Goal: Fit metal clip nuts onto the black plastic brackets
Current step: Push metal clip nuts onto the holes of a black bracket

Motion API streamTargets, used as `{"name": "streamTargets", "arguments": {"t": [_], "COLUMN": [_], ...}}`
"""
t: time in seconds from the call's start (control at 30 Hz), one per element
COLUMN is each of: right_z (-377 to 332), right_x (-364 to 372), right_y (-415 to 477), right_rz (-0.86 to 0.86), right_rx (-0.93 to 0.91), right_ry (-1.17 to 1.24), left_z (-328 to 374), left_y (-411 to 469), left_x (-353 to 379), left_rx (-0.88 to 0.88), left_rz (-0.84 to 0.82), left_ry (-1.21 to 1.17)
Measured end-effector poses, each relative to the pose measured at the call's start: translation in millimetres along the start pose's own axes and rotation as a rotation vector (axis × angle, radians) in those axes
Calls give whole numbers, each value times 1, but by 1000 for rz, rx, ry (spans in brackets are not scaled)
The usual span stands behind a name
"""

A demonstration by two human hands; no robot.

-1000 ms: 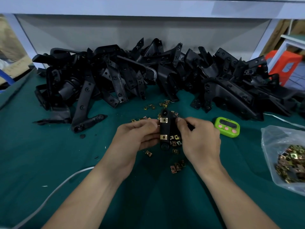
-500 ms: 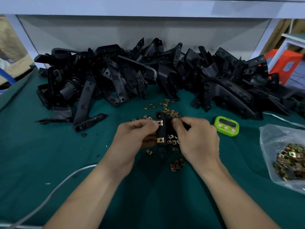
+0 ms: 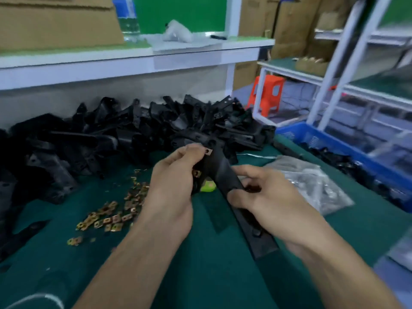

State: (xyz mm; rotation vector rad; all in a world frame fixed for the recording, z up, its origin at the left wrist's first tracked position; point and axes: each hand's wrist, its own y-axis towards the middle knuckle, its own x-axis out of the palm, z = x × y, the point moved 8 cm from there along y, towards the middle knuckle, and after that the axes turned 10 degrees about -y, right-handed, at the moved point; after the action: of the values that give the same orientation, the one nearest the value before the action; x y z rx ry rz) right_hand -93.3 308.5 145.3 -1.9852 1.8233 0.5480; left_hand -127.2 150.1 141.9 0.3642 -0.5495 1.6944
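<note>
A long black plastic bracket [image 3: 223, 172] is held above the green table, its near end pointing toward me. My left hand [image 3: 174, 188] grips its upper end, where a brass clip nut [image 3: 208, 151] sits at my fingertips and a second clip nut [image 3: 196, 173] shows lower on the bracket. My right hand [image 3: 272, 201] grips the bracket's middle. Loose clip nuts [image 3: 113, 212] lie scattered on the table to the left of my left hand. A large pile of black brackets [image 3: 133, 134] runs along the back.
A clear plastic bag [image 3: 312, 184] of clip nuts lies right of my hands. A blue crate [image 3: 347, 148] with black parts stands at the far right beside white racks. A green timer [image 3: 207, 187] peeks out under the bracket. A white cable [image 3: 51, 297] lies at the near left.
The view has swung to the right and is blurred. Both hands have lifted the bracket and turned it, so its long end now points toward me; my right hand has slid to its middle.
</note>
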Motion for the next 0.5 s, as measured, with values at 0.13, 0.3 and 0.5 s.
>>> {"name": "streamTargets", "arguments": {"t": [0.13, 0.3, 0.5], "right_z": [45, 118, 216], "right_x": [-89, -183, -257], "right_y": [-28, -42, -8], "right_rz": [155, 360, 441], "right_rx": [150, 356, 670], "right_ry": [124, 324, 386], "left_z": [-50, -135, -224], "left_y": [8, 24, 60], "left_x": [106, 224, 293], "left_rx": [-141, -349, -580], "left_rz": [-192, -415, -418], "left_ry": [174, 310, 515]}}
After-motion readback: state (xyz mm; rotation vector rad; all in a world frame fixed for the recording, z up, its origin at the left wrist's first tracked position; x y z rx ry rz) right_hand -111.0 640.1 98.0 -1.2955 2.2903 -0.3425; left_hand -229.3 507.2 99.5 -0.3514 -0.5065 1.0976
